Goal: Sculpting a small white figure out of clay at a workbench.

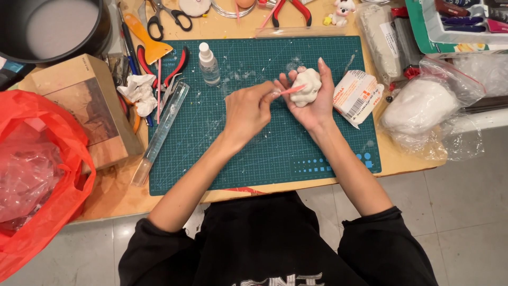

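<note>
While clay is poked: left hand [246,108] pinching pink stick [292,90].
Right hand [313,106]: cupped around white clay lump [306,87], at stick's tip.
Next: likely small, steady pokes.

The right hand [312,103] hides the underside of the white clay lump [306,87]. The left hand's fingers [267,90] cover the near end of the pink tool [292,90]. The red plastic bag [37,175] and the dark round pot [53,29] are cut off by the picture's left edge.

We see a wooden tabletop [389,159] over a grey tiled floor [465,212] — evenly lit, green cutting mat [275,153] centred.
</note>
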